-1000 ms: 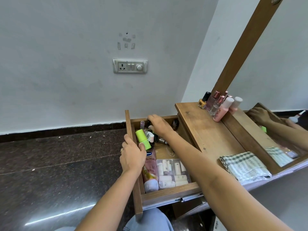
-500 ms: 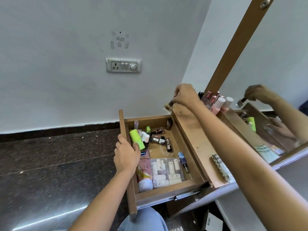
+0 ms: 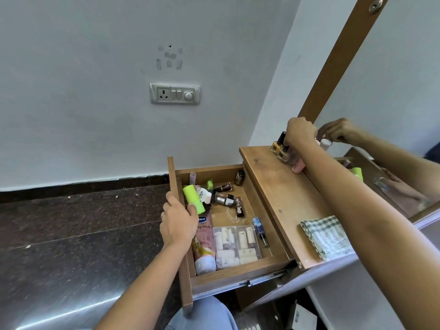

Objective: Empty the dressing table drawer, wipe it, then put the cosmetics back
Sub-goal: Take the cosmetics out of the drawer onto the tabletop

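Observation:
The wooden drawer [image 3: 238, 275] stands pulled out of the dressing table. My left hand [image 3: 178, 225] grips its tall left panel. Inside lie a green tube [image 3: 191, 195], a pink tube [image 3: 204, 244], a clear pack of small tubes [image 3: 234, 244], a blue-topped bottle [image 3: 259, 227] and several small nail polish bottles [image 3: 226, 198]. My right hand [image 3: 300, 136] is over the tabletop's far end, fingers curled down on a small bottle [image 3: 284, 154] beside a yellow nail polish bottle [image 3: 276, 146]. A pink bottle [image 3: 297, 166] lies just under my wrist.
A folded checked cloth [image 3: 326, 236] lies on the tabletop [image 3: 281, 198] near its front edge. The mirror [image 3: 392, 103] in a wooden frame rises at the right. A wall socket [image 3: 175, 93] sits above the drawer, over a dark stone floor [image 3: 71, 234].
My right hand lifted a small bottle out of the drawer and carried it right to the bottles at the back of the tabletop. My left hand stayed on the drawer panel.

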{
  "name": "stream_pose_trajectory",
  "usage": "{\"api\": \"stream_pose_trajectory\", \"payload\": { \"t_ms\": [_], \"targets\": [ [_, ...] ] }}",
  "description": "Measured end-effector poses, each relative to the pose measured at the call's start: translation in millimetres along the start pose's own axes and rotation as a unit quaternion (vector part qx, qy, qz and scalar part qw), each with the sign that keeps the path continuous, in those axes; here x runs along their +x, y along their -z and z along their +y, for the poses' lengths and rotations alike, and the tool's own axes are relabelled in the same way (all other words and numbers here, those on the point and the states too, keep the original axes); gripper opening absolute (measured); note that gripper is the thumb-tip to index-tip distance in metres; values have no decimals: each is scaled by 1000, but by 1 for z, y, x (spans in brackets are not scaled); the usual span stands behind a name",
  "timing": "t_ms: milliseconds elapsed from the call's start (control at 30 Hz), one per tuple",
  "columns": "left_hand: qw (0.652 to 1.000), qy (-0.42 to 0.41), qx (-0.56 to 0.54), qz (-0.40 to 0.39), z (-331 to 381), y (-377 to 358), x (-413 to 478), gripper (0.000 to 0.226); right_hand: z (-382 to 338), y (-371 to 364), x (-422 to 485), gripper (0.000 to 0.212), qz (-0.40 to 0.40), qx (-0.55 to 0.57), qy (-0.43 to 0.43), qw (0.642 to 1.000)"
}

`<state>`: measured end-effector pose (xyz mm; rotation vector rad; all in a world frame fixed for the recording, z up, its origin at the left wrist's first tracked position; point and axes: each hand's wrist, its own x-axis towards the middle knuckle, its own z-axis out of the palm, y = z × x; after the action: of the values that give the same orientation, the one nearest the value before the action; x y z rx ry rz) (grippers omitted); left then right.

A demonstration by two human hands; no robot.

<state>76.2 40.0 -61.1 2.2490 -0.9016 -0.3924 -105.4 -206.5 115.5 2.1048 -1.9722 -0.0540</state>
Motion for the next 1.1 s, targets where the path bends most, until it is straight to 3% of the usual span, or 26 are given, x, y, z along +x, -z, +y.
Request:
{"api": "stream_pose_trajectory", "payload": {
  "t_ms": [433,533,600,667,767,833,933,1100],
  "targets": [
    [1000,0,-2,1,1,0,0,65,-3,1,-5,22,13,-27,-13,999],
    [1000,2,-2,1,0,1,-1,65,-15,10,-21,22,41,9,-8,999],
    [1000,1,-4,1,0,1,-1,64,-34,5,-39,21,58,88,55,993],
    [1000,0,-3,2,1,2,-1,63,-60,-15,-65,23,-12,189,148,971],
    [1000,2,-1,0,2,2,-1,62,-99,-62,-95,35,-148,229,243,931],
    [1000,4,1,1,2,3,-2,62,-118,-95,-100,41,-181,231,244,924],
    [1000,4,4,2,2,3,-2,64,-132,-126,-103,31,-200,249,224,921],
    [1000,4,5,2,1,1,0,65,-141,-143,-111,33,-198,348,132,907]
  ]
}}
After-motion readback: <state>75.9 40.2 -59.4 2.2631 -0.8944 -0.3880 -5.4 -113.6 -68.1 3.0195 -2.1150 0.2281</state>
